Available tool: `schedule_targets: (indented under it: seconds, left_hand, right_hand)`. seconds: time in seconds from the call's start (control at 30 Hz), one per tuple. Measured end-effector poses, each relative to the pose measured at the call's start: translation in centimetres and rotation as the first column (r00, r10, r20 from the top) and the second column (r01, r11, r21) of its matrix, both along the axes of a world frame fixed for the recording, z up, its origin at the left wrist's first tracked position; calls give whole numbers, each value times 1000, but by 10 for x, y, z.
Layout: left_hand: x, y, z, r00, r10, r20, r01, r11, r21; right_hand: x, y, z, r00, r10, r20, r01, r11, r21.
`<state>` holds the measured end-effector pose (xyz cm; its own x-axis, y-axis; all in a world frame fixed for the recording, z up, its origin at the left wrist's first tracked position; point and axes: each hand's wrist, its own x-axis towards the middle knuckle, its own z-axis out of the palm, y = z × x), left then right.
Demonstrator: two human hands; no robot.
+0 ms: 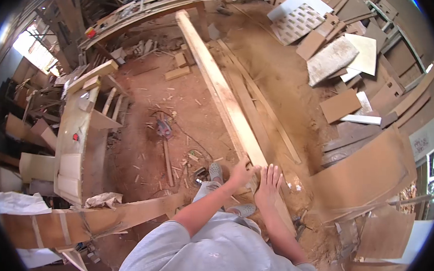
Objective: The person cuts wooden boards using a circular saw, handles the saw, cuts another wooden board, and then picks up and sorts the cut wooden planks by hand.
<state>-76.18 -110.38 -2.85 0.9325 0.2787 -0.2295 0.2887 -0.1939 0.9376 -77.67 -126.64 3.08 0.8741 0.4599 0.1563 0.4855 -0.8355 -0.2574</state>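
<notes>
A long pale wooden beam (220, 83) stretches away from my body, its far end up near the workbench. My left hand (241, 174) is closed over the beam's left edge near the close end, fingers curled. Flat on the wood just to the right lies my right hand (268, 183), its fingers stretched out forward. More of a board shows below and right of the right palm. Two thinner wooden strips (262, 98) lie on the ground along the beam's right side.
A red power tool (163, 128) with a cord lies on the dirt floor left of the beam, among wood scraps. Farther left stands a wooden frame (76, 144). A workbench (135, 17) spans the back. Boards and sheets (332, 59) are piled at the right.
</notes>
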Motion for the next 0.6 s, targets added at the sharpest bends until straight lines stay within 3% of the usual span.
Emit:
schedule_targets:
  seconds: [0.07, 0.17, 0.27, 0.33, 0.43, 0.57, 0.6]
  left_hand:
    - [-8, 14, 6, 995, -69, -71, 67, 997, -22]
    - [-14, 63, 16, 914, -382, -136, 391, 919, 50]
    - [-23, 120, 30, 905, -352, -239, 355, 934, -29]
    - [-28, 167, 18, 932, -277, -234, 287, 958, 7]
    - [-39, 245, -28, 940, -118, -321, 179, 970, 167]
    - [-77, 349, -113, 753, 16, -658, 265, 907, 326]
    - [-89, 367, -121, 751, 41, -659, 244, 910, 335]
  right_hand:
    - [14, 16, -13, 998, 60, -15, -59, 997, 44]
    - [33, 40, -13, 992, 113, -56, -113, 994, 10]
    - [58, 68, -12, 986, 123, -109, -130, 990, -56]
    - [73, 91, 7, 979, 117, -166, -124, 992, -35]
    - [101, 131, 5, 977, 101, -189, -112, 992, -52]
    - [137, 171, -3, 979, 115, -167, -145, 973, -179]
    - [146, 180, -10, 981, 126, -150, -158, 961, -225]
